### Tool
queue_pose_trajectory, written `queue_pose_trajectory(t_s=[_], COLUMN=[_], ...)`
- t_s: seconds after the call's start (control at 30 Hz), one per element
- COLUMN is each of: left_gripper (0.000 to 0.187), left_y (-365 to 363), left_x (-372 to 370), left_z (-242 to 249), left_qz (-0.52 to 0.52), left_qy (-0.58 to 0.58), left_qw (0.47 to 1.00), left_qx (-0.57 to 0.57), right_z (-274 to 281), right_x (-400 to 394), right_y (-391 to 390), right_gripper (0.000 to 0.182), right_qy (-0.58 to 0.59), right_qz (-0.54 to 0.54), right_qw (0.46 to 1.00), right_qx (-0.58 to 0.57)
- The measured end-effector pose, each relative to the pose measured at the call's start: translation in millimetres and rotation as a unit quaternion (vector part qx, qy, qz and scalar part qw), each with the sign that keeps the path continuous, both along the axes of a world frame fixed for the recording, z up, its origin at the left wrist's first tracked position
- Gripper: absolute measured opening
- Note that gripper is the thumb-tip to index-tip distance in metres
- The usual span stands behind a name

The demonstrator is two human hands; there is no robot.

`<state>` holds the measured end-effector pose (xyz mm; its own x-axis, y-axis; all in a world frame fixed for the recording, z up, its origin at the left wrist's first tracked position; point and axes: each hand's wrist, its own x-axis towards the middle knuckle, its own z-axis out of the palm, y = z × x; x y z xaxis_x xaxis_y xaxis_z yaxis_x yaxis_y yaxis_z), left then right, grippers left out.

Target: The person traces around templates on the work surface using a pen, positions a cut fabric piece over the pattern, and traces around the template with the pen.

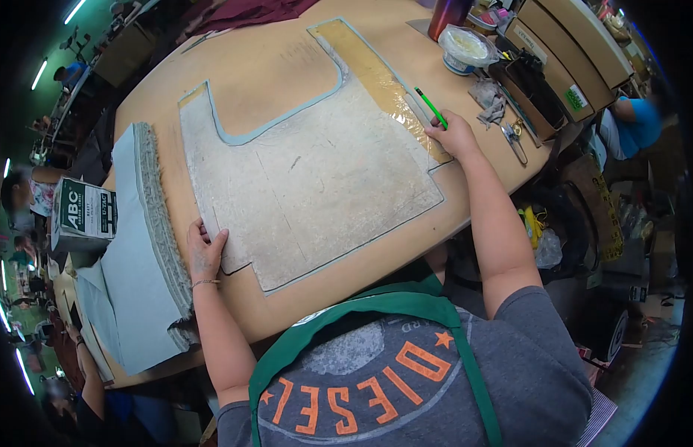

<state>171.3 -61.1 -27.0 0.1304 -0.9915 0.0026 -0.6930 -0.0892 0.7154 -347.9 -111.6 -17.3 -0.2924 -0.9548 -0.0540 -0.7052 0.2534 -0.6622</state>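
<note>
A large grey pattern board [309, 171] with a deep curved cut-out lies flat on the wooden table. Shiny tape covers its upper right strip, and light blue material shows along the cut-out's edge. My left hand [205, 249] rests at the board's lower left edge, thumb on top and the fingers partly hidden at the rim. My right hand [452, 135] is closed around a green pencil [431, 107] at the board's right edge, the pencil's dark end pointing up and left.
A stack of light blue fabric [138, 261] lies at the left beside an ABC box [84, 211]. At the back right are a plastic-covered tub [467, 48], scissors [515, 141] and cardboard boxes [562, 59]. Dark red cloth [246, 13] lies at the far edge. Other people sit left and right.
</note>
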Motion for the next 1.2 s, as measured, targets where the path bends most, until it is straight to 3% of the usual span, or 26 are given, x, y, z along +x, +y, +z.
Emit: queue_pose_trajectory(t_s=[0.57,0.73,0.77,0.87,1.2], left_gripper=[0.055,0.054,0.054,0.059,0.063], left_y=[-1.4,-2.7,-1.9,7.2,7.7], left_x=[3.2,2.5,1.8,-15.5,-16.9], left_z=[-5.7,-16.3,-14.4,7.4,17.5], left_qz=[0.014,-0.001,0.006,0.014,0.031], left_qy=[-0.004,0.060,-0.002,-0.117,-0.031], left_qw=[1.000,0.997,0.998,0.992,0.999], left_qx=[0.003,-0.053,-0.055,-0.054,0.016], right_z=[-4.5,-20.5,-32.3,-19.6,-16.0], right_x=[-1.4,-14.1,-23.6,-17.7,-16.0], right_y=[0.5,-5.0,-9.0,-6.5,-6.8], right_gripper=[0.026,0.029,0.029,0.024,0.021], right_qy=[0.002,0.021,-0.044,-0.027,0.005], right_qz=[0.006,0.030,0.053,0.038,0.042], right_qw=[0.999,0.997,0.994,0.998,0.998], right_qx=[-0.031,-0.068,-0.086,-0.049,-0.050])
